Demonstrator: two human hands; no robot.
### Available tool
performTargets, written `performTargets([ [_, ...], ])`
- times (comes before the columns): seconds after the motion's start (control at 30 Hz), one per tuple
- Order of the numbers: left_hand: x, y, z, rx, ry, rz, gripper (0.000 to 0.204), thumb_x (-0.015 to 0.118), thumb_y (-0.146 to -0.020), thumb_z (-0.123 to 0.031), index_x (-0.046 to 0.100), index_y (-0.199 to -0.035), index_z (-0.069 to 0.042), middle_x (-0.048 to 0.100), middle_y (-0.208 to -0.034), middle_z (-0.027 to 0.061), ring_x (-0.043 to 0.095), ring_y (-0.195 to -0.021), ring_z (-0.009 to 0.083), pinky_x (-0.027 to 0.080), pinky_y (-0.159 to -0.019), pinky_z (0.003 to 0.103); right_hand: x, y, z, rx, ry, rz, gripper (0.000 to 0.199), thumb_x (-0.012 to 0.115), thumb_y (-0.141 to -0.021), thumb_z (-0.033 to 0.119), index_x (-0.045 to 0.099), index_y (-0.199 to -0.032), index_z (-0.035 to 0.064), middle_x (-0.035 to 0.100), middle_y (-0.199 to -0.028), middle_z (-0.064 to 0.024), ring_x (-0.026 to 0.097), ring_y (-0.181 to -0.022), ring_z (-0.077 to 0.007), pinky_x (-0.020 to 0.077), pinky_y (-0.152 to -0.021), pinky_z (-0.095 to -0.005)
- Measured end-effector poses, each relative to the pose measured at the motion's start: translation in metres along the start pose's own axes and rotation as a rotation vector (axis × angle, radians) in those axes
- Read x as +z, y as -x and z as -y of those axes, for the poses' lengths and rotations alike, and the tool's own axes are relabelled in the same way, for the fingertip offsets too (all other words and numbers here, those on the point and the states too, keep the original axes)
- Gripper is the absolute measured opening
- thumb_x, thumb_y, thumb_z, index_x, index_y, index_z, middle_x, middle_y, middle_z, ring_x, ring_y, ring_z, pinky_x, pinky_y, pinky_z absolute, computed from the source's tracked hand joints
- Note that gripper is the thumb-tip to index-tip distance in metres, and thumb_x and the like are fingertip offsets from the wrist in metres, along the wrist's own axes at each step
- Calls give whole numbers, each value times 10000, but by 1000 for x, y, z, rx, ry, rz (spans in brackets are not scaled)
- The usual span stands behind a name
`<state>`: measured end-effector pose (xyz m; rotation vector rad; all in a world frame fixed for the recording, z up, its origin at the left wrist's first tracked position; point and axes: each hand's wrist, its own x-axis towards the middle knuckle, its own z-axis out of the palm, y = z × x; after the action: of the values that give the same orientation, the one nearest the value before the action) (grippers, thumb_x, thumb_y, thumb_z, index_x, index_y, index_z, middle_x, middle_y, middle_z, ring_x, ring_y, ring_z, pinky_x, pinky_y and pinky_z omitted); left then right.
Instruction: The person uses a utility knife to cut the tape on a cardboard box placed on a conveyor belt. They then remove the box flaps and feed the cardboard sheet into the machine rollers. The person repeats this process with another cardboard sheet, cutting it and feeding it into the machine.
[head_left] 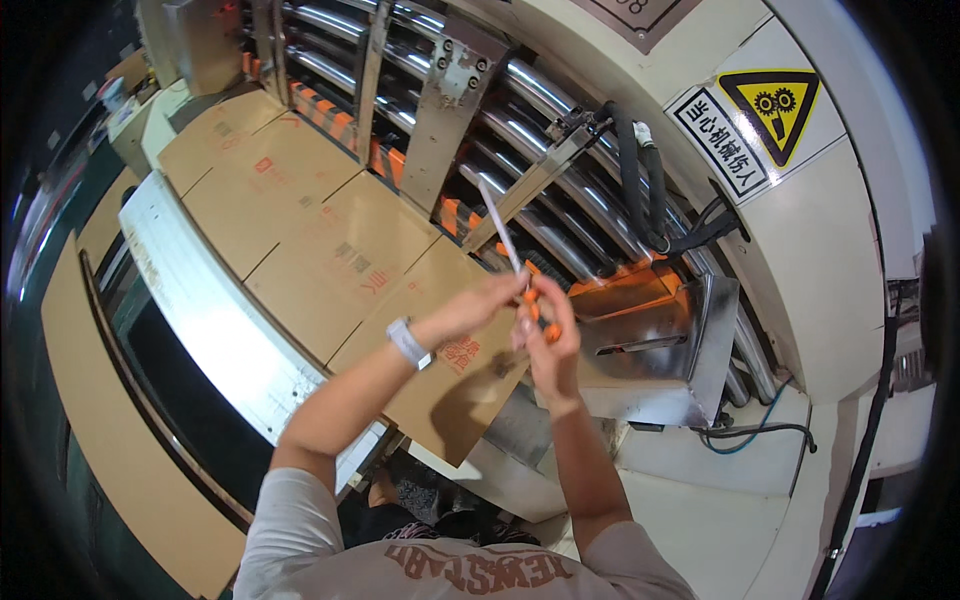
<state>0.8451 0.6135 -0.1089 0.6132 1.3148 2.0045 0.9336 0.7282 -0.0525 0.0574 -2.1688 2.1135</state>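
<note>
A long, thin tool with an orange-and-black handle (532, 297) and a pale, straight shaft or blade (502, 222) points up and away from me. I cannot make out whether it is a screwdriver or a knife. Its handle sits in the closed fingers of my right hand (553, 345). My left hand (488, 303), with a light band on the wrist, pinches it where shaft and handle meet. Both hands are raised over the near end of a printed brown cardboard sheet (345, 240), apart from it, and cast a shadow on it.
Steel rollers (545, 165) of a machine lie beyond, with metal brackets (445, 120) across them. A metal box (655, 350) stands right of my hands. A white beam (215, 305) runs along the sheet's left; another cardboard sheet (130, 440) lies farther left. Black cables (650, 190) hang at the right.
</note>
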Motion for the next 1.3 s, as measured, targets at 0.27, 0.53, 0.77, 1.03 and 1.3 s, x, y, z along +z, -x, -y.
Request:
performTargets([
  [0.27,-119,-142,-100,809,-1407,-356,510,669,-730,-191,475,-1183,-61,462,-1232,106,438,-1128,258,349,-938,385,3,-132,-16,-195,184,-375,306,440,-908,72,424,-1211,35,496,-1073,-52,467,-859,-83,408,-770,-216],
  [0.53,-120,-253,-135,688,-1795,-86,1063,829,-470,-304,263,-1363,-193,471,-1243,118,425,-1171,289,253,-1030,411,29,-170,-31,-358,354,-591,269,434,-909,65,452,-1171,7,509,-941,-23,445,-731,-57,393,-651,-187],
  [0.77,-131,-272,-129,704,-1701,-35,1079,841,-417,-315,298,-1347,-245,522,-1075,89,459,-1068,303,271,-977,417,46,-169,-47,-261,33,-603,291,415,-914,44,409,-1204,20,434,-793,12,355,-598,-31,317,-524,-176],
  [1.03,-137,-284,-133,676,-1644,16,966,836,-412,-377,395,-1263,-257,538,-1055,58,459,-1072,270,266,-943,419,55,-178,-50,-397,-310,-598,334,434,-913,82,356,-1220,-22,439,-832,-23,391,-672,-75,378,-633,-256],
  [1.3,-150,-293,-125,730,-1696,-81,965,838,-370,-248,407,-1232,-202,529,-1009,86,458,-1064,300,308,-918,423,51,-182,-55,-156,185,-531,300,447,-897,56,432,-1192,11,474,-907,-18,431,-733,-67,394,-641,-200],
])
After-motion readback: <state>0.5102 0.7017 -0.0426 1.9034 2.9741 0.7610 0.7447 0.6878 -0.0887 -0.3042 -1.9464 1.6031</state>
